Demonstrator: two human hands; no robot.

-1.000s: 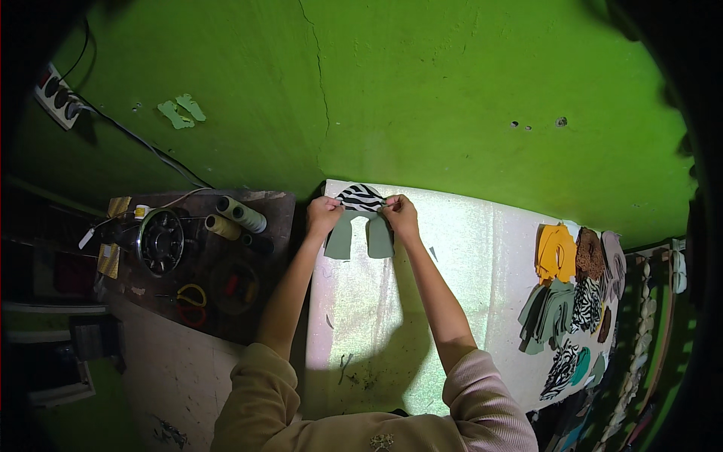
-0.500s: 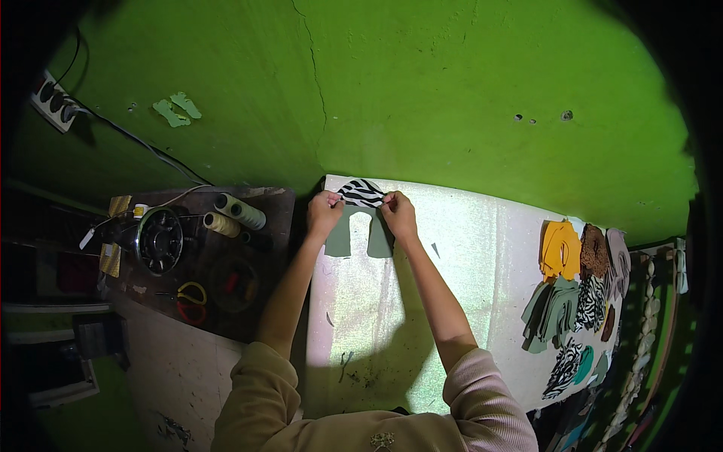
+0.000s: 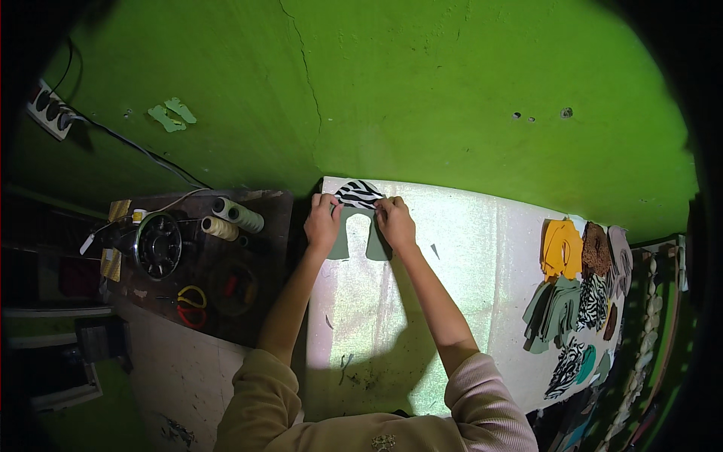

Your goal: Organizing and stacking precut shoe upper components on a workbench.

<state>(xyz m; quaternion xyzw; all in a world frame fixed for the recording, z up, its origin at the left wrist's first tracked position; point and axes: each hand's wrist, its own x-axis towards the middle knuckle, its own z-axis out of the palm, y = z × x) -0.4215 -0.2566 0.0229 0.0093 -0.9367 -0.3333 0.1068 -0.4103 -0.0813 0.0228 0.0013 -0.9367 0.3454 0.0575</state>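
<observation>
Has the left hand [image 3: 323, 224] at the left end of the striped cloth [image 3: 360, 194], fingers bent, tips touching the edge. Has the right hand [image 3: 396, 224] at the opposite end, fingers likewise bent and tips on the cloth. Cannot tell, at this small size, whether pinching or only pressing at either end. Stretches both forearms toward the far left corner of the pale table [image 3: 467, 256], with the striped cloth lying there close to the green wall [image 3: 414, 98]. Has the green cloth [image 3: 379, 247] directly below the striped one, two legs pointing back toward the body, a rounded gap between them; cannot tell whether joined to the stripes.

Has a dark bench to the left, bearing a wheel [image 3: 158, 245], thread cones [image 3: 246, 217] and yellow-and-red-handled scissors [image 3: 191, 305]. Has cloth piles well apart at the right end of the pale table: yellow [image 3: 562, 252], brown [image 3: 596, 248], green [image 3: 553, 313], more stripes [image 3: 565, 369] and a bit of teal [image 3: 586, 364].
</observation>
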